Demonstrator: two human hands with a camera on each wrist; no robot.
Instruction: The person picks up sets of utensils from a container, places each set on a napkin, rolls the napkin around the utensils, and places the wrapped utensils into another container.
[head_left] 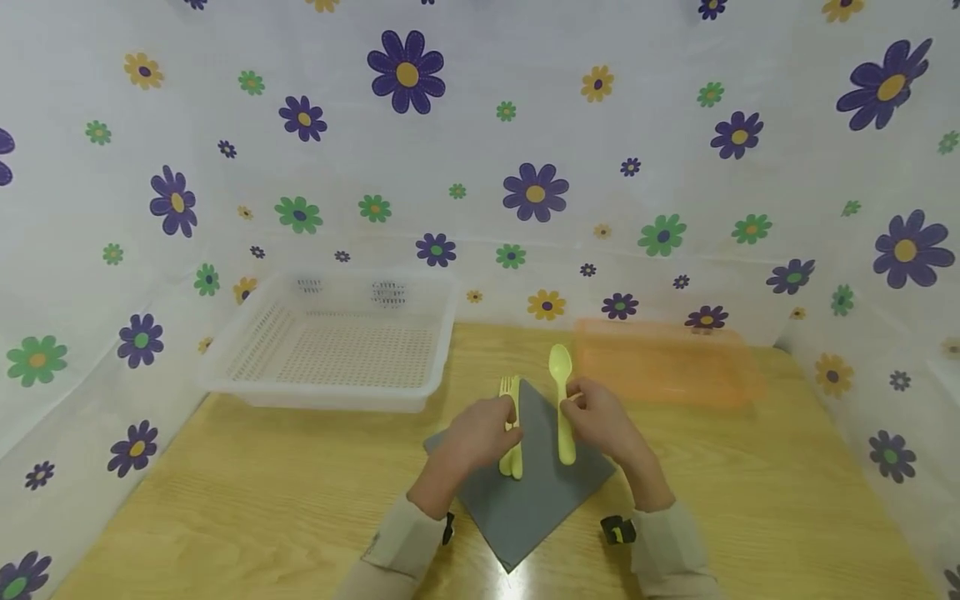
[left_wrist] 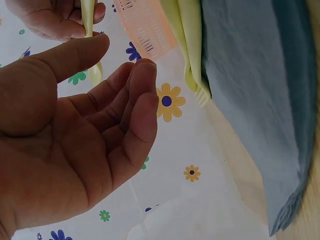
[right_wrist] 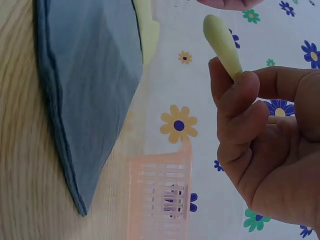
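Note:
My right hand (head_left: 606, 423) pinches a pale yellow plastic spoon (head_left: 566, 450) by its handle, bowl pointing away from me. In the right wrist view the spoon's handle end (right_wrist: 222, 44) sticks out past thumb and forefinger. A folded grey-blue napkin (head_left: 525, 517) lies on the table with one corner towards me. On it a yellow fork (head_left: 506, 386) and a yellow knife (head_left: 517, 468) lie side by side. Over these two hovers my left hand (head_left: 480, 432), hiding their middles in the head view. Its fingers curl loosely around nothing in the left wrist view.
A white perforated basket (head_left: 322, 398) stands at the back left of the wooden table (head_left: 315, 492). Back right is a shallow orange basket (head_left: 675, 396). A flower-patterned sheet (head_left: 465, 133) hangs behind and along both sides.

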